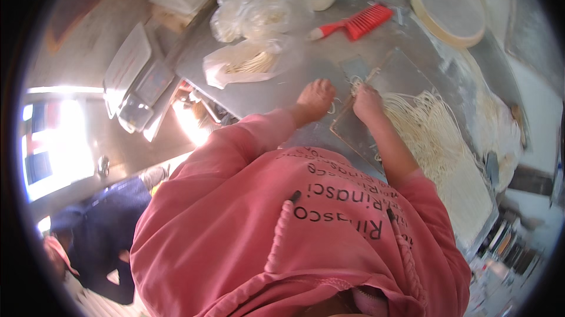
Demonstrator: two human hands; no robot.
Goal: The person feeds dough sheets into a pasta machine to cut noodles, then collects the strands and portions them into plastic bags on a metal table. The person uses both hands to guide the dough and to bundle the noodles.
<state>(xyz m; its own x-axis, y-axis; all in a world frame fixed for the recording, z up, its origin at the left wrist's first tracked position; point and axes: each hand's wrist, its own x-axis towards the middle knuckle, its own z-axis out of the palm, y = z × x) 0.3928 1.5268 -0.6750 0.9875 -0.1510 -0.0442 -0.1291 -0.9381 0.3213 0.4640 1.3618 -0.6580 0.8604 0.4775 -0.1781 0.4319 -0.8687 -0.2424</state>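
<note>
Over the metal table point(223, 97), my right hand point(368, 104) is closed, with a small tangle of pale noodles point(356, 84) at its fingertips. My left hand point(318, 99) is beside it with curled fingers; a thin looped strand shows near it, and whatever it may hold is hidden. To the right of my right forearm lies a large heap of long, pale noodles point(421, 118) on a flat board or tray. A small grey flat piece, perhaps a scraper point(354, 67), rests just beyond my hands.
An open plastic bag of noodles point(254, 65) and crumpled clear bags point(259, 8) occupy the far left. A red brush point(368, 21) and a round sieve point(448, 6) are farther back. At left stand kitchen scales point(154, 81). Another person in dark clothing point(100, 223) is at lower left.
</note>
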